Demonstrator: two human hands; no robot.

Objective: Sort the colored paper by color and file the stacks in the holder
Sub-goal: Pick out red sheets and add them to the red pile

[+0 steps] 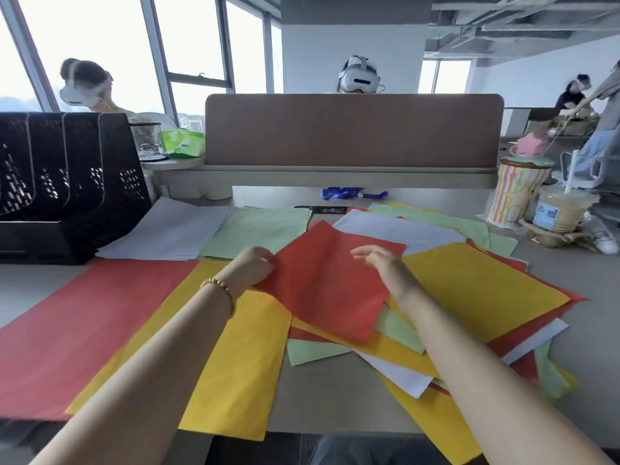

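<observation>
Left hand (254,267) grips red sheet (330,290); labels unreadable.

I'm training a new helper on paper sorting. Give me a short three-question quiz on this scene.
1. True or false: the left hand grips the edge of the top red sheet.
2. Which sorted pile lies nearest the black holder? A) white pile B) green pile C) yellow pile
3. Fill in: the right hand is over the ____ sheet.

Key
1. True.
2. A.
3. Red; whether it touches the sheet cannot be told.
</observation>
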